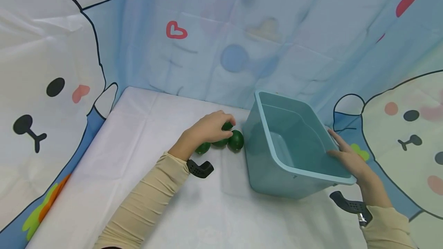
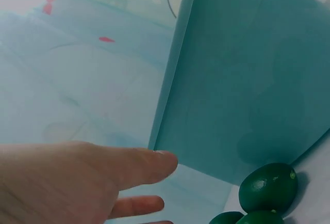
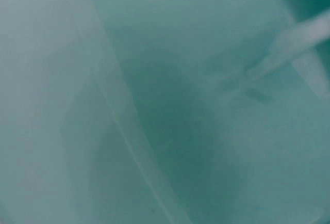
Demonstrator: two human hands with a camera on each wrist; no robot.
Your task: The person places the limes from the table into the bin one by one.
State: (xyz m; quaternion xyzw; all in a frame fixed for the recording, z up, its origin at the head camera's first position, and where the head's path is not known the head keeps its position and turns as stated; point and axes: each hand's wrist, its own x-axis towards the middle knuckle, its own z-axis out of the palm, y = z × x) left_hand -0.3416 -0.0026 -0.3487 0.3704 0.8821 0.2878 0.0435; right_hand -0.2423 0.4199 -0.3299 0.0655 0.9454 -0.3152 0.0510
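Observation:
Several dark green fruits (image 1: 236,140), smooth and lime-like, lie clustered on the white cloth. My left hand (image 1: 212,126) hovers over them, its fingers bent downward and partly hiding them. In the left wrist view, the thumb and fingers are apart with nothing between them, and a green fruit (image 2: 268,188) lies below. Right beside the fruits is a light blue-green plastic bin (image 1: 271,156), which looks tilted to the right. My right hand (image 1: 347,158) grips its right rim, thumb inside and fingers outside. Only a blurred bin surface (image 3: 170,110) fills the right wrist view.
White cloth (image 1: 173,210) covers the table. A light blue curtain (image 1: 194,60) with cartoon prints hangs behind and at both sides, close to the bin's back. The bin's visible inside holds nothing.

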